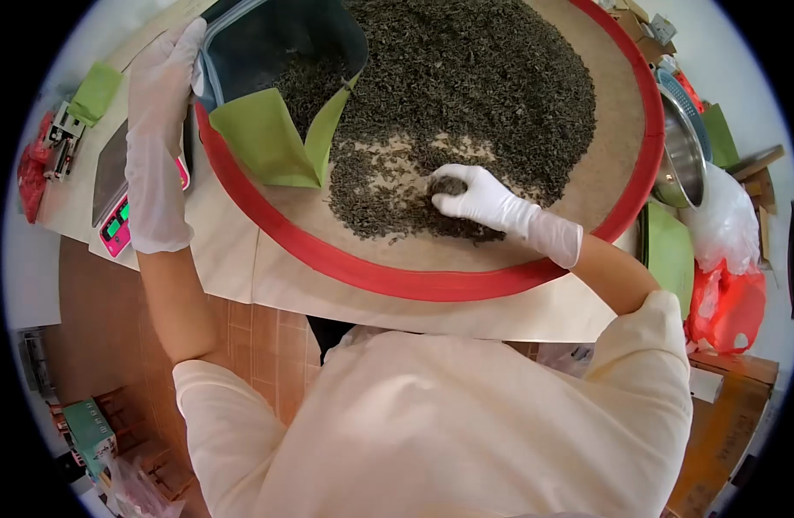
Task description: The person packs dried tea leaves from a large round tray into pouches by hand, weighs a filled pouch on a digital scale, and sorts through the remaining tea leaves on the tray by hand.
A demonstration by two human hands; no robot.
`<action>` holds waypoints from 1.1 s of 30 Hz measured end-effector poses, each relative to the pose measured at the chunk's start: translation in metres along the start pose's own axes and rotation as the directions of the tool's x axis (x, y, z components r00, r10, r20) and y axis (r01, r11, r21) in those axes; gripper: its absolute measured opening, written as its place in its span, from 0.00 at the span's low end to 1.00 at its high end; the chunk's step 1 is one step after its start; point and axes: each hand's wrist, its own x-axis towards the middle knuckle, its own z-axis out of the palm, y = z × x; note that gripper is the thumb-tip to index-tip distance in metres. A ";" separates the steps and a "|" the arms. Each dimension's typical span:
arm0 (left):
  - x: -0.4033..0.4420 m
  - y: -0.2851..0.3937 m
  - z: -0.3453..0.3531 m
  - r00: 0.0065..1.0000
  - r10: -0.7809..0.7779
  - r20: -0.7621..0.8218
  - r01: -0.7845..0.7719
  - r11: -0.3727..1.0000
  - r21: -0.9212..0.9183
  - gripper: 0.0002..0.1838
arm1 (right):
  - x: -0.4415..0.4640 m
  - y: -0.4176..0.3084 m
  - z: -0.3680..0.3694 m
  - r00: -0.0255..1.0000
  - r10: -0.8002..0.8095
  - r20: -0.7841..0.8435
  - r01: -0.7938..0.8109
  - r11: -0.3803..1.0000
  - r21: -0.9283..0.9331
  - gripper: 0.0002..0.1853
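While the right hand (pixel 476 193) curls its fingers around dried leaves (pixel 450 185) over the red-rimmed tray (pixel 397 284), the left hand (pixel 168 62) grips a dark bin (pixel 332 26); leaves look light, brittle, best cupped from beneath.

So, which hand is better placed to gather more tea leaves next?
Probably the right hand: it is down at the tea leaves, gripping some, while the left hand holds the dark container.

Holding a small bunch (pixel 449 186) of dark bits in the right hand (pixel 483 197), near the front edge of the big round tray (pixel 388 281). Gripping a dark tub (pixel 341 30) by its side with the left hand (pixel 168 60), at the tray's left edge. With green paper (pixel 259 142) just inside that edge.
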 end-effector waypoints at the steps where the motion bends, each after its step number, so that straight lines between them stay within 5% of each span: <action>1: 0.002 -0.002 0.000 1.000 0.015 0.009 -0.015 1.000 -0.001 0.17 | -0.007 -0.016 -0.010 0.990 0.123 0.068 -0.137 0.953 0.271 0.15; 2: 0.005 -0.004 0.001 0.999 0.029 0.018 -0.029 1.000 -0.002 0.17 | -0.002 -0.006 -0.013 0.998 0.061 0.004 -0.058 0.927 0.371 0.15; 4: 0.014 -0.012 -0.006 0.977 0.012 0.212 -0.015 1.000 0.016 0.20 | -0.013 -0.049 -0.038 0.989 0.132 0.073 -0.150 0.849 0.506 0.14; 6: -0.002 0.003 0.006 0.979 0.044 0.201 -0.051 0.998 0.029 0.18 | -0.013 -0.082 -0.055 1.000 -0.006 -0.022 0.018 0.809 0.588 0.15; 12: -0.010 0.018 0.033 0.964 0.090 0.249 -0.101 0.994 0.034 0.16 | 0.010 -0.200 -0.073 0.896 -0.355 -0.267 0.444 0.731 0.519 0.17; 14: -0.011 0.024 0.034 0.935 0.075 0.346 -0.098 0.994 0.049 0.16 | 0.017 -0.226 -0.060 0.887 -0.385 -0.254 0.458 0.807 0.373 0.20; 15: -0.009 0.026 0.035 0.936 -0.012 0.352 -0.019 0.996 0.086 0.16 | 0.034 -0.224 -0.054 0.803 -0.544 -0.243 0.590 0.783 0.198 0.22; 18: -0.016 0.039 0.031 0.943 -0.053 0.330 0.028 0.996 0.080 0.15 | 0.051 -0.225 -0.035 0.913 -0.406 -0.042 0.405 0.914 -0.040 0.30; 21: -0.012 0.032 0.026 0.942 -0.082 0.327 0.045 0.992 0.119 0.16 | 0.040 -0.218 -0.044 0.871 -0.492 0.010 0.482 0.848 -0.221 0.28; 23: -0.012 0.031 0.025 0.946 -0.078 0.314 0.043 0.992 0.117 0.16 | 0.030 -0.219 -0.047 0.631 -0.771 -0.084 0.748 0.634 -0.197 0.19; 24: -0.012 0.034 0.023 0.946 -0.104 0.308 0.061 0.988 0.145 0.16 | 0.028 -0.216 -0.050 0.634 -0.769 -0.077 0.746 0.635 -0.203 0.19; 26: -0.011 0.036 0.024 0.946 -0.121 0.300 0.075 0.984 0.160 0.16 | 0.027 -0.208 -0.053 0.154 -0.986 0.065 0.769 0.078 -0.635 0.16; 28: -0.008 0.034 0.023 0.943 -0.120 0.311 0.069 0.983 0.170 0.17 | 0.042 -0.193 -0.036 -0.094 -0.996 0.009 0.655 -0.069 -0.752 0.15; 30: -0.004 0.020 0.025 0.939 -0.102 0.328 0.074 0.993 0.097 0.16 | 0.049 -0.186 -0.020 0.013 -0.999 -0.040 0.535 0.041 -0.844 0.17; 32: -0.002 0.013 0.029 0.936 -0.090 0.341 0.084 0.996 0.034 0.16 | 0.060 -0.203 -0.010 0.068 -0.962 -0.264 0.594 0.252 -0.764 0.20; 33: -0.004 0.012 0.028 0.935 -0.070 0.348 0.071 0.997 0.012 0.16 | 0.049 -0.221 -0.006 0.317 -0.844 -0.432 0.630 0.528 -0.569 0.22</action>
